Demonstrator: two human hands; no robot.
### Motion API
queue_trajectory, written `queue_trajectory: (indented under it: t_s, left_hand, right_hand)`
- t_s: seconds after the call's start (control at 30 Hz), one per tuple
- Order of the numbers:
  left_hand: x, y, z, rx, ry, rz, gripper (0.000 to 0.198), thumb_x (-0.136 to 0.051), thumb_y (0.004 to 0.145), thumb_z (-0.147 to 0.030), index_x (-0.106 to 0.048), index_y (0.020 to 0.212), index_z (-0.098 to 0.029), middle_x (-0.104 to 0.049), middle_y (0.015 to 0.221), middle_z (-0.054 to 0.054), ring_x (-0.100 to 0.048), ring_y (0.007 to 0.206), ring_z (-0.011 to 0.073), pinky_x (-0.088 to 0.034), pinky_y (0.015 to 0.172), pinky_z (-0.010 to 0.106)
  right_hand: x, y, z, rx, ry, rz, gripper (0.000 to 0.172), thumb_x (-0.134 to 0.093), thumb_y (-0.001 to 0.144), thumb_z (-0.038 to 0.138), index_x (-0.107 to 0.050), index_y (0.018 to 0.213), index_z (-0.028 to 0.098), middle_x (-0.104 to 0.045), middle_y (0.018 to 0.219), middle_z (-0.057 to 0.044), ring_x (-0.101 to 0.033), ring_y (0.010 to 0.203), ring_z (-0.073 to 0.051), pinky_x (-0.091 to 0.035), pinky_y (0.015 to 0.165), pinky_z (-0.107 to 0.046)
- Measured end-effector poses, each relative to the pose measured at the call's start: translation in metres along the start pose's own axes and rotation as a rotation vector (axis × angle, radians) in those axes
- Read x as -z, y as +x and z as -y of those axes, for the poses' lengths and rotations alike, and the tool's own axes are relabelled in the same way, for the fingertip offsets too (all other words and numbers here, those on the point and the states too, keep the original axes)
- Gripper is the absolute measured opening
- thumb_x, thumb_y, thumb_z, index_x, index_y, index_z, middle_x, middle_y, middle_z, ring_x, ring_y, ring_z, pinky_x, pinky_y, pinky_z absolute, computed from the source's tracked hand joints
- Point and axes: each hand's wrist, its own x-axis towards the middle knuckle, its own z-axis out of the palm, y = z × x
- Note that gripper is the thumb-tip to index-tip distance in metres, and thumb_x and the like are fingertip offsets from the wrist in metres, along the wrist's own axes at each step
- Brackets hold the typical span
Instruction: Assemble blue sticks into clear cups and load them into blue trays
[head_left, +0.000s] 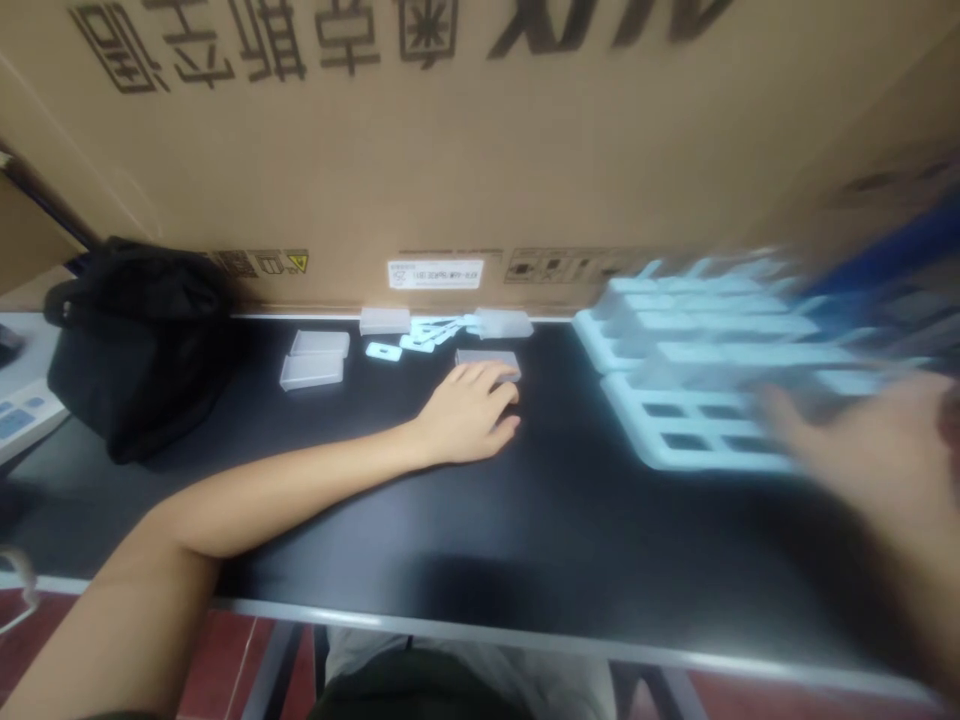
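Observation:
My left hand (469,412) rests on the black tabletop with its fingers loosely bent and apart. Its fingertips lie at the front of a small translucent plastic box (487,358), perhaps touching it, and I make out nothing held. Far to the right, my right hand (877,450) is smeared by motion. It reaches over a light blue plastic rack (675,455) with rectangular openings and raised rows. Whether it grips anything there cannot be told.
Small pale blue tags (384,351) lie in a loose pile between two translucent boxes (385,320). A pair of open clear trays (313,368) sits left of them. A black bag (139,350) stands at left. A big cardboard box (480,170) walls off the back.

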Motion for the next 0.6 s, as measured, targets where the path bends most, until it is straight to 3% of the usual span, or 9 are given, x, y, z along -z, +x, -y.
queue_trajectory:
  t_s: [0.1,0.17,0.37,0.43,0.53,0.6]
  left_hand:
    - [0.000,0.000,-0.001,-0.008,0.020,-0.007,0.024,-0.059,0.103,-0.034,-0.069,0.115,-0.016,-0.062,0.150,0.015,-0.055,0.145,0.0338,-0.047,0.118,0.051]
    - [-0.001,0.000,-0.002,-0.011,0.032,-0.010,0.025,-0.058,0.103,-0.034,-0.070,0.115,-0.015,-0.062,0.150,0.016,-0.056,0.144,0.0342,-0.046,0.118,0.050]
    - [-0.002,-0.001,-0.006,-0.029,0.087,-0.020,0.027,-0.056,0.104,-0.035,-0.070,0.115,-0.015,-0.063,0.149,0.015,-0.056,0.144,0.0329,-0.045,0.117,0.047]
    - [-0.001,-0.001,-0.008,-0.069,0.134,-0.019,0.027,-0.052,0.106,-0.033,-0.070,0.116,-0.015,-0.065,0.147,0.014,-0.058,0.140,0.0318,-0.046,0.111,0.045]
    - [0.001,-0.001,-0.009,-0.144,0.195,0.005,0.029,-0.047,0.108,-0.029,-0.071,0.116,-0.015,-0.066,0.142,0.015,-0.061,0.131,0.0307,-0.047,0.101,0.042]
    - [0.003,0.000,-0.008,-0.180,0.207,0.004,0.031,-0.047,0.108,-0.031,-0.071,0.117,-0.014,-0.067,0.139,0.015,-0.062,0.126,0.0306,-0.046,0.097,0.041]
  right_hand:
    - [0.005,0.002,0.005,-0.168,0.144,0.104,0.118,-0.048,0.087,0.081,-0.023,0.162,-0.008,-0.038,0.157,-0.044,-0.045,0.149,-0.055,-0.043,0.118,-0.061]
    - [0.010,0.003,0.011,-0.202,0.160,0.131,0.124,-0.049,0.081,0.084,-0.025,0.160,-0.008,-0.038,0.158,-0.044,-0.044,0.149,-0.056,-0.040,0.122,-0.060]
    - [0.012,0.004,0.013,-0.261,0.119,0.151,0.144,-0.051,0.067,0.097,-0.028,0.160,-0.010,-0.049,0.149,-0.045,-0.054,0.138,-0.061,-0.047,0.113,-0.066]
    - [0.009,0.002,0.009,-0.256,0.127,0.135,0.139,-0.054,0.069,0.095,-0.030,0.161,-0.007,-0.053,0.147,-0.044,-0.056,0.136,-0.060,-0.048,0.112,-0.066]
    - [0.005,-0.003,0.006,-0.197,0.146,0.058,0.120,-0.057,0.080,0.085,-0.035,0.161,0.001,-0.053,0.149,-0.041,-0.058,0.138,-0.054,-0.049,0.113,-0.059]
    - [0.003,-0.006,0.006,-0.139,0.162,0.001,0.115,-0.056,0.084,0.081,-0.037,0.160,-0.002,-0.050,0.152,-0.042,-0.053,0.145,-0.051,-0.046,0.118,-0.054]
